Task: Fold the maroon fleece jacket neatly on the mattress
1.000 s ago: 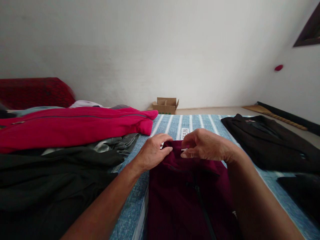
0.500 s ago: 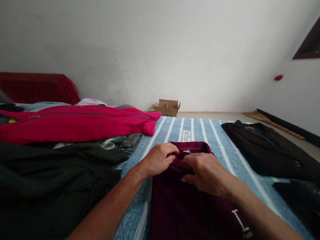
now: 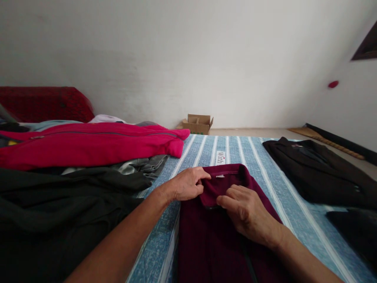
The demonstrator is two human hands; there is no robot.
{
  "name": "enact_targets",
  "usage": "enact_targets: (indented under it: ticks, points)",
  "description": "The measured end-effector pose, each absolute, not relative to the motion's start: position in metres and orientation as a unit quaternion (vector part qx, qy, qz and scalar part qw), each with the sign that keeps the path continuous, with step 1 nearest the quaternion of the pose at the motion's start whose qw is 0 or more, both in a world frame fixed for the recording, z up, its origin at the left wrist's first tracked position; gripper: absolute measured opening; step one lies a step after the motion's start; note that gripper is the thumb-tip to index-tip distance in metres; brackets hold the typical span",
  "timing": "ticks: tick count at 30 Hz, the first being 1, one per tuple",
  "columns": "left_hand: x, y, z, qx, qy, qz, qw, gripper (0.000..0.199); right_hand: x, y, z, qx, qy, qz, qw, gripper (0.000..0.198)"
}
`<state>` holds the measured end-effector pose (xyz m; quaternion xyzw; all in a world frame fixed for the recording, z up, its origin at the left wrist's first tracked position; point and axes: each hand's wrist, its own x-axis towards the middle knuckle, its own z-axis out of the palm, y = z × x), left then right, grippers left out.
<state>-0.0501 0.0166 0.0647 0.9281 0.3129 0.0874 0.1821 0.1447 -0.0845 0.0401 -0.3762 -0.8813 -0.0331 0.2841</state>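
Note:
A maroon zip jacket lies folded long in front of me, its collar toward the wall and a small white label inside the neck. My left hand is closed on the left side of the collar, thumb and finger pinching the cloth. Lower down, my right hand pinches the front edge of the collar by the dark zip. Its curled fingers hide part of the right collar. The jacket rests on a blue and white striped bedsheet.
To the left are a bright pink zip jacket and dark green clothes. A folded black-brown jacket lies to the right, a dark garment nearer. An open cardboard box stands by the wall.
My right hand has moved down and slightly right, drawing the collar's front edge down so the neck shows more. The left hand stays at the collar's left side.

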Motion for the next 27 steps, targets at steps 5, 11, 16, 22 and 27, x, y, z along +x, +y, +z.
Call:
enact_targets:
  ticks: [5,11,16,22,27]
  points:
    - [-0.053,0.018,0.058,0.924,0.34,0.082,0.153,0.042,0.147,-0.087,0.04,-0.385,-0.893,-0.027,0.233,0.029]
    - [-0.05,-0.009,0.065,0.903,0.394,0.158,0.071,0.039,0.15,-0.089,0.041,-0.39,-0.892,-0.003,0.229,0.027]
    - [-0.039,-0.051,0.058,0.86,0.474,0.18,0.06,0.029,0.15,-0.093,0.037,-0.387,-0.882,-0.007,0.267,0.024]
    - [-0.026,-0.072,0.027,0.85,0.517,0.096,0.024,0.047,0.148,-0.103,0.029,-0.422,-0.865,-0.034,0.269,0.025]
    - [-0.022,-0.073,0.017,0.843,0.535,0.055,-0.01,0.053,0.144,-0.111,0.024,-0.437,-0.856,-0.061,0.271,0.027]
